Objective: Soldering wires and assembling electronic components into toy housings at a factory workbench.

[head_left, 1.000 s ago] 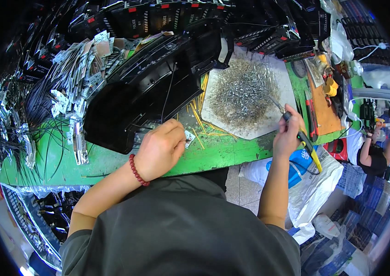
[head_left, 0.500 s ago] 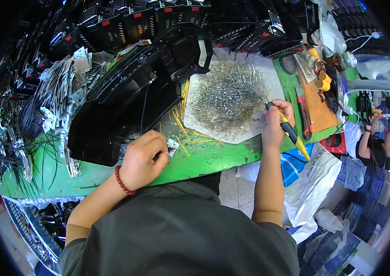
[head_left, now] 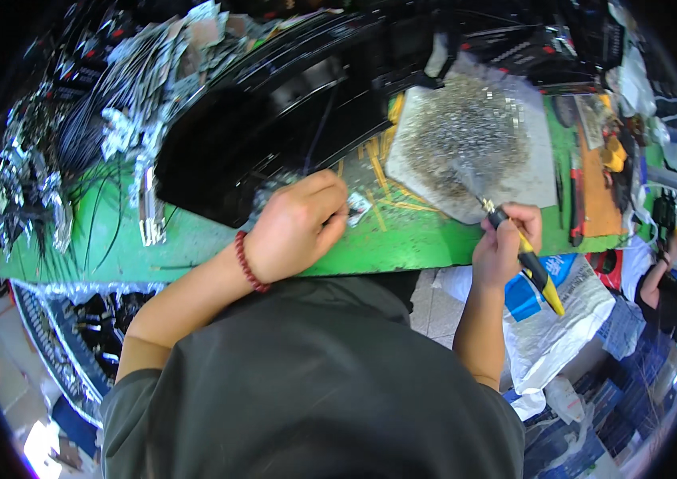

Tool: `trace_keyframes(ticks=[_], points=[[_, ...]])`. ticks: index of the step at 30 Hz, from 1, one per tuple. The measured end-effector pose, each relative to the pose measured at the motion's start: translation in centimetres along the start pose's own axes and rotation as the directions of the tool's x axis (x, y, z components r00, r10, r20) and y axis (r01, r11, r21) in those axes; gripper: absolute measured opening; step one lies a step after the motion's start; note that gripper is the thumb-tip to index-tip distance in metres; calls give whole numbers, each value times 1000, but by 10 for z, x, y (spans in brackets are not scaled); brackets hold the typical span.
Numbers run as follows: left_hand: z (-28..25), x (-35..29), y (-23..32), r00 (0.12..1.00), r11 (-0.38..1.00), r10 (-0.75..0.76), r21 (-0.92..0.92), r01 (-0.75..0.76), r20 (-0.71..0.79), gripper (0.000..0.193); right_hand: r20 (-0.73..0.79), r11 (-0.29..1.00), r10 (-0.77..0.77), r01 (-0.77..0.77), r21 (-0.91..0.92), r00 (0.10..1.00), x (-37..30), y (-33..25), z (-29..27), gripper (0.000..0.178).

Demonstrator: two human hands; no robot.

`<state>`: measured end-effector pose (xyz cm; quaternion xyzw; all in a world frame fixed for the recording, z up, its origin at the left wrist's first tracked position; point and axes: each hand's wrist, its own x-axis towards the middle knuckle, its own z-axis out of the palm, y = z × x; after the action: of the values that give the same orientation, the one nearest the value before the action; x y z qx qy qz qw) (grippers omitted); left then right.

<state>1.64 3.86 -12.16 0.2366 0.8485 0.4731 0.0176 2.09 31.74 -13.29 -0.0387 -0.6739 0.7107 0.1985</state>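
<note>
My right hand is wrapped round a yellow-and-black pen-shaped tool that looks like a soldering iron. Its thin metal tip points up and left over the near edge of a whitish board, on which small silvery bits lie heaped. Curled fingers close my left hand at the near side of a long black plastic shell; whatever they pinch is hidden. Beside these fingers lies a small white circuit board. A thin wire runs down inside the shell toward the left hand.
Circuit boards with black wires are piled at the left on the green table. Yellow strips lie between shell and board. A red-and-black cutter lies at the right. White sacks stand below the edge; another person is far right.
The view has shifted, so the table scene sits further right and the picture is blurrier. The tool's tip has drawn back from the silvery heap toward the board's near edge. My left hand stays curled.
</note>
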Motion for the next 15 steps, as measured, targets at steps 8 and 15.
trace_keyframes(ticks=[8,15], points=[[2,-3,-2,1000,1000,-3,24,3,4,7,225,994,109,-108,-20,968,-57,4,31,32],[1,-2,1,997,990,2,140,-13,81,9,290,996,82,-86,0,953,-66,5,28,28]])
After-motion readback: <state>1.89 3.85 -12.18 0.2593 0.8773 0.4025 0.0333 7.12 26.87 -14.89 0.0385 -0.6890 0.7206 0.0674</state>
